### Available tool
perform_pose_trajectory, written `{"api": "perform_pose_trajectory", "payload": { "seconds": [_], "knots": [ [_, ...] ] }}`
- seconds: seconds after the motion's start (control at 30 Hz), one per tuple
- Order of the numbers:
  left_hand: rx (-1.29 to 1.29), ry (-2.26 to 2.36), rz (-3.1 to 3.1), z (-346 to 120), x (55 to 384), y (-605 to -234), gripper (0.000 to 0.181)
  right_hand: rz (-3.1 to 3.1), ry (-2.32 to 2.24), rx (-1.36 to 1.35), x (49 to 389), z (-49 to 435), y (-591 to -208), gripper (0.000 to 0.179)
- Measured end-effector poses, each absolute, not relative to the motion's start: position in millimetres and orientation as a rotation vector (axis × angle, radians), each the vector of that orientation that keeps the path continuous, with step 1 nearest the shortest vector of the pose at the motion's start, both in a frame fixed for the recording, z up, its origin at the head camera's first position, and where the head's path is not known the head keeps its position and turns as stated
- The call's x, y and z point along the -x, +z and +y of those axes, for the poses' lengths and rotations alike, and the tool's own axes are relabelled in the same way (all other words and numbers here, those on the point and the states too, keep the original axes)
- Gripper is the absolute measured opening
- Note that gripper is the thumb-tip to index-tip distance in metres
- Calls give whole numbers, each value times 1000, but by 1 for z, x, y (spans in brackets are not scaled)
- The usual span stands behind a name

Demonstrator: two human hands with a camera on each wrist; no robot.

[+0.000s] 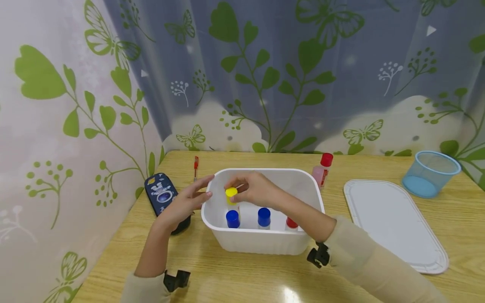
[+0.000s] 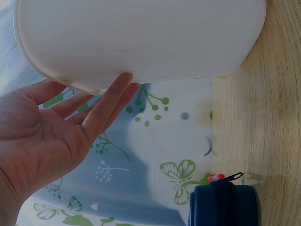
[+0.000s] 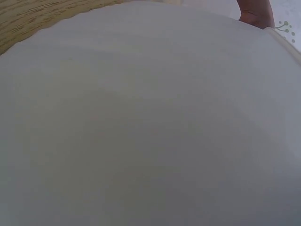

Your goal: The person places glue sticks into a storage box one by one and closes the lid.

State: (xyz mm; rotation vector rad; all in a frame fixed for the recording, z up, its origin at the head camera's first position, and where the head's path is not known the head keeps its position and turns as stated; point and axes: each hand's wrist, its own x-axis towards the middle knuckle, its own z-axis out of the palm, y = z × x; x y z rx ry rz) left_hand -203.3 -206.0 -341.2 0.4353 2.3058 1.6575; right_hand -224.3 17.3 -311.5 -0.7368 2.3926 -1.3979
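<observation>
A white plastic bin [image 1: 261, 242] stands on the table in front of me. Inside it, my right hand [image 1: 261, 189] pinches the yellow cap of a small bottle [image 1: 231, 193] near the left end. Two blue-capped bottles, one at left [image 1: 233, 219] and another in the middle [image 1: 264, 216], stand along the near wall, with a red-capped bottle [image 1: 291, 224] to their right, partly behind the rim. My left hand [image 1: 185, 202] rests its extended fingers [image 2: 113, 96] against the bin's left rim and outer wall. The right wrist view is filled by the bin's white wall [image 3: 150, 122].
A dark blue astronaut pencil case [image 1: 161, 193] lies left of the bin, a red pen [image 1: 195, 166] behind it. Behind the bin's right corner is a red-capped bottle of pink liquid [image 1: 322, 170]. Farther right are a white tray [image 1: 394, 223] and a blue mesh basket [image 1: 430, 174]. Curtains [image 1: 280, 75] hang behind.
</observation>
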Motion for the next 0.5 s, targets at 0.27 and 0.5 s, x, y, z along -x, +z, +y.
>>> {"api": "perform_pose_trajectory", "payload": {
  "seconds": [0.27, 0.5],
  "knots": [
    [-426, 1659, 2302, -207, 202, -342, 55, 2423, -1305, 777, 223, 16, -313, 24],
    [-438, 1668, 2295, -206, 203, -341, 54, 2402, -1273, 798, 223, 16, -314, 24]
  ]
}}
